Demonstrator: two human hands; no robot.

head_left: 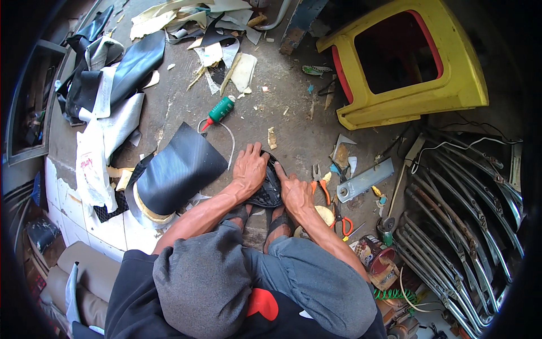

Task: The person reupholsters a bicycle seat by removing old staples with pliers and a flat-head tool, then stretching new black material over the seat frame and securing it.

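Between my knees lies a black, narrow, curved piece (265, 195) with a raised rim, its exact kind hard to make out. My left hand (250, 171) grips its left edge, the fingers bent over the top. On the other side, my right hand (297, 195) clasps the right edge with the index finger stretched along it. Orange-handled pliers (321, 183) rest on the floor just right of my right hand. Beyond my left hand lies a green glue bottle (220, 111) with a red nozzle. A sheet of black textured vinyl (180, 166) lies left of my left forearm.
Red-handled scissors (344, 225) and a flat metal plate (366, 181) lie at right. A yellow plastic shell (418, 68) stands far right, above stacked metal tubes (451, 226). Vinyl scraps (138, 68) cover the far left floor. A tin (375, 252) stands near my right forearm.
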